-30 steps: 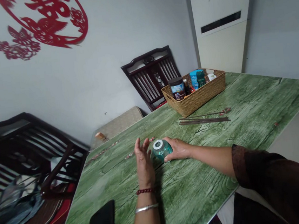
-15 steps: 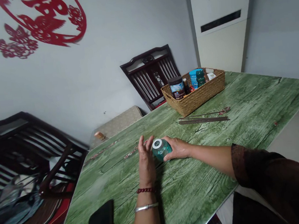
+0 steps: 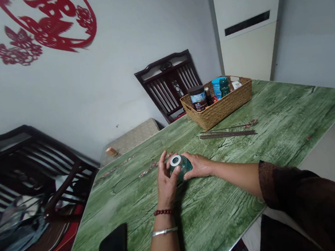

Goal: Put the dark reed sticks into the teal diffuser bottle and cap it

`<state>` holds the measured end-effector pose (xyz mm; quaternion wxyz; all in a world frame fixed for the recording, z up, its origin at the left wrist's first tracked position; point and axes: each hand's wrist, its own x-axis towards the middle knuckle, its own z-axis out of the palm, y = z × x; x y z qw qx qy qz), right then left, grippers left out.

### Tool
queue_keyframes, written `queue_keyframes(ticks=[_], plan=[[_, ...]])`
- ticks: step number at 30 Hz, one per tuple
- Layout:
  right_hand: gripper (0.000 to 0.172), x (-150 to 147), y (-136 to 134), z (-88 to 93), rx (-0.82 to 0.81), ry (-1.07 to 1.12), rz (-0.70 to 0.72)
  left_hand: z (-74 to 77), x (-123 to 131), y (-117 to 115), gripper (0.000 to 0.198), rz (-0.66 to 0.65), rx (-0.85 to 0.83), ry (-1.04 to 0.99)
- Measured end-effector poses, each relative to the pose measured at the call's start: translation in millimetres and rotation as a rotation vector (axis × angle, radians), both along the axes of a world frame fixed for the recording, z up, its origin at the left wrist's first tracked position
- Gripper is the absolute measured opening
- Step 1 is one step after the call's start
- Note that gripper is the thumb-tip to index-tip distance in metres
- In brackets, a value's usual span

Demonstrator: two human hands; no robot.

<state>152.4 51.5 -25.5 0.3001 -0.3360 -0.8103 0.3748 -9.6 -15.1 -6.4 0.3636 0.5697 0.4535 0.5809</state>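
Observation:
A small round glass bottle with blue-green liquid and a white ring round its open neck is between my hands over the table, its mouth tipped toward me. My right hand grips its right side, with the thumb along the front. My left hand, wearing a red bead bracelet and a silver bangle, curls round the left side; its thumb lies against the front below the ring. Fingers cover much of the glass. Several thin dark sticks lie beyond the bottle to the right.
A woven basket holding a dark-lidded jar, a blue container and a green bottle stands at the back of the green wood-patterned table. A black phone-like slab lies front left. Dark wooden chairs stand around the table.
My left hand has moved in from beside the bottle; its raised fingers have curled round it and the thumb now touches the front. My right hand keeps its grip.

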Motion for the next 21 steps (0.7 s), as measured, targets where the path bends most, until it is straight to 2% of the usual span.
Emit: queue_keyframes(ticks=[5, 10, 12, 14, 18, 21], plan=[[0.082, -0.1, 0.9, -2.7, 0.004, 0.029, 0.003, 3.9, 2.7, 5.6, 0.069, 0.126, 0.038, -0.052], [0.083, 0.1, 0.6, -2.1, 0.012, -0.001, -0.012, 10.3, -18.2, 9.6, 0.058, 0.418, 0.117, -0.063], [0.083, 0.1, 0.5, -1.6, 0.011, -0.020, -0.015, 12.0, -33.6, 8.8, 0.057, 0.516, 0.060, 0.054], [0.083, 0.0, 0.6, -1.6, 0.010, -0.029, -0.019, 13.0, -48.5, 6.6, 0.053, 0.585, -0.016, 0.265], [0.083, 0.0, 0.8, -1.5, 0.013, -0.028, -0.013, 11.4, -68.3, 0.4, 0.040, 0.661, -0.080, 0.661], [0.084, 0.6, 0.0, 0.2, 0.003, -0.041, -0.011, 5.8, -76.8, -4.4, 0.036, 0.699, -0.100, 0.807]])
